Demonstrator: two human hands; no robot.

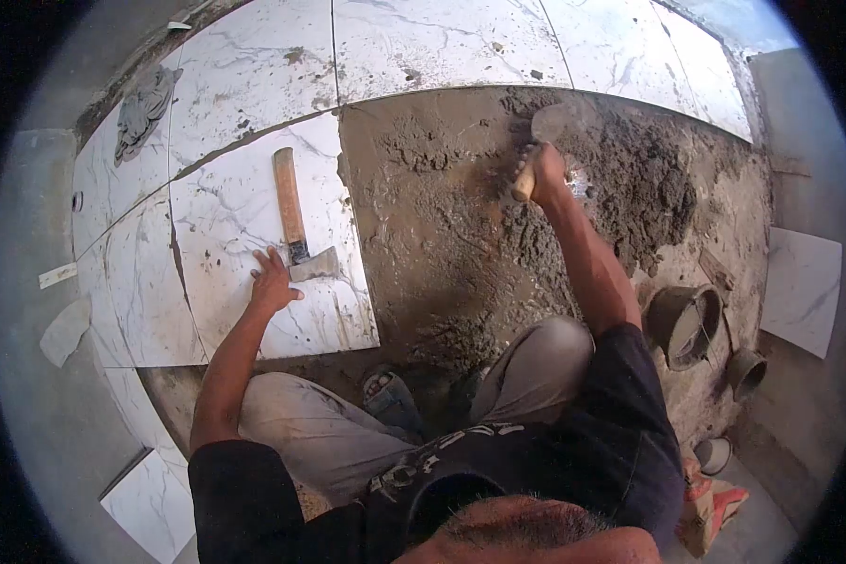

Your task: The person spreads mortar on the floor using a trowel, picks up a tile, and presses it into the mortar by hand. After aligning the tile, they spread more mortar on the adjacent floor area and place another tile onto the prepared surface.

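My right hand (548, 177) is closed round the wooden handle of a trowel (556, 122), its blade at the far part of the wet mortar bed (423, 216). Rough heaps of mortar (644, 188) lie just right of the blade. On the left, my left hand (272, 282) rests with spread fingers on a white marbled tile (235, 226). Right beside its fingertips lies a hatchet-like tool (291, 207) with a wooden handle and a flat metal head. Mortar smears and crumbs dot the tile.
More laid tiles (442, 42) run along the far side. A grey rag (146, 113) lies at far left. To the right stand a bucket (683, 329) and a smaller pot (746, 374). A loose tile (801, 291) leans at the right wall; a torn bag (710, 508) sits lower right.
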